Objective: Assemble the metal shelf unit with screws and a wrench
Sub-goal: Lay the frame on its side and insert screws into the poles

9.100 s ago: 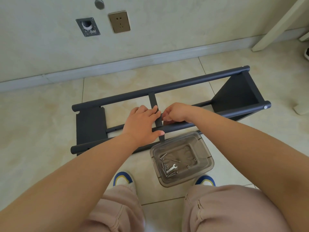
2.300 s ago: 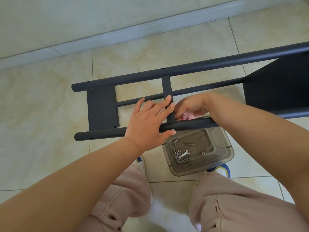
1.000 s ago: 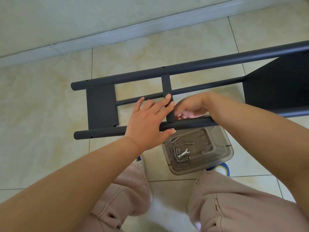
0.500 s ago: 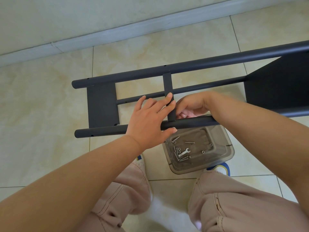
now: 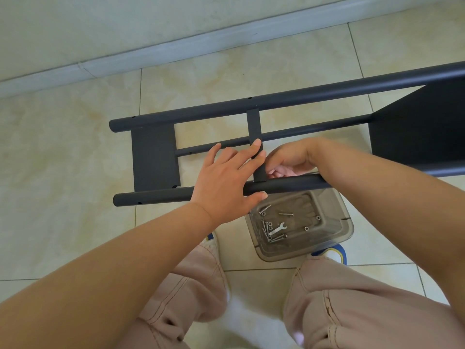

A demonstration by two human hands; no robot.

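The dark grey metal shelf frame (image 5: pixel 289 96) lies on its side on the tiled floor. My left hand (image 5: pixel 226 182) grips the near tube (image 5: pixel 156 196), thumb under it beside a silver screw head, fingers resting on the short crossbar (image 5: pixel 254 124). My right hand (image 5: pixel 289 159) is curled behind the near tube just right of the crossbar; what its fingertips pinch is hidden. A clear plastic box (image 5: pixel 337 238) below the tube holds several screws, nuts and a small silver wrench (image 5: pixel 278 229).
The wall and its pale baseboard (image 5: pixel 176 49) run along the far side. A wide dark shelf panel (image 5: pixel 422 137) fills the frame's right end, a smaller panel (image 5: pixel 153 157) the left end. My knees and shoes are close below the box.
Almost nothing has moved in the last second: both hands stay at the crossbar joint. Compared with nine seconds ago the view sits closer and further left over the frame.
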